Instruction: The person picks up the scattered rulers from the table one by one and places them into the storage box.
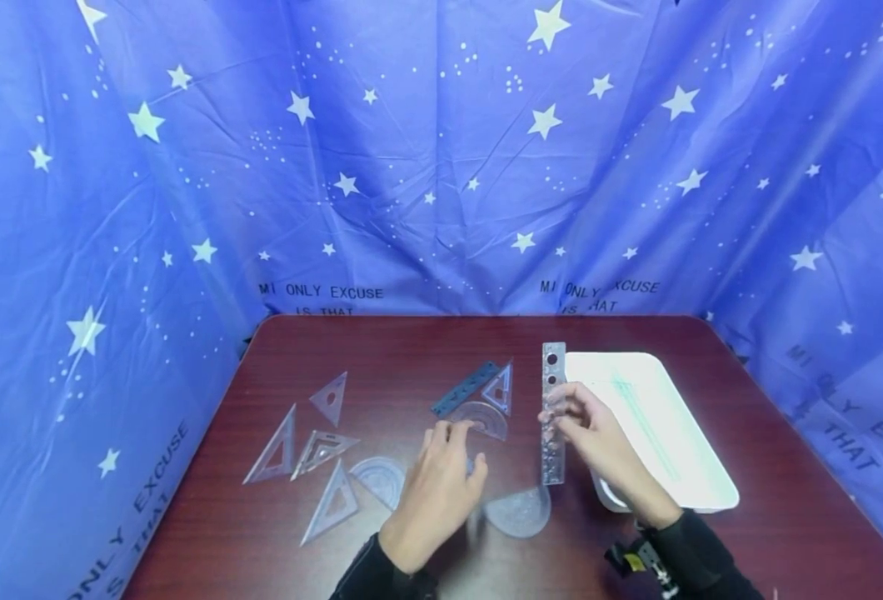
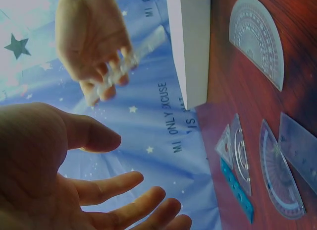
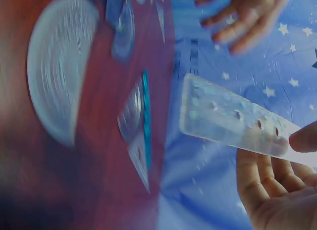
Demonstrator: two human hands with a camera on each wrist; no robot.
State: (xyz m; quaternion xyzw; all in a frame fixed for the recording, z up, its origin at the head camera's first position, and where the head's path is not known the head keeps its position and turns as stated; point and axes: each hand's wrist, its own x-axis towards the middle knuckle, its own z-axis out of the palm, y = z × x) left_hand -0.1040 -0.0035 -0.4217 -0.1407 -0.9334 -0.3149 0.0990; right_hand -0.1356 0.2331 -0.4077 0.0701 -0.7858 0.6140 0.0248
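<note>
My right hand (image 1: 599,433) pinches a clear ruler (image 1: 553,454) with round holes, raised at the near left side of the white tray (image 1: 711,475). Thumb on one face and fingers on the other show in the right wrist view. My left hand (image 1: 437,492) hovers over the table, fingers spread and relaxed, holding nothing in the left wrist view. Just beyond it lie a clear protractor (image 1: 492,417), a teal ruler (image 1: 462,390) and a small set square (image 1: 498,392). Another protractor (image 1: 520,512) rests between the hands.
Left of my left hand lie a protractor (image 1: 377,479) and several clear set squares, among them one at the near side (image 1: 336,502) and one farther back (image 1: 331,398). Faint green lines show inside the tray. A starry blue curtain (image 1: 426,167) surrounds the dark red table (image 1: 381,350).
</note>
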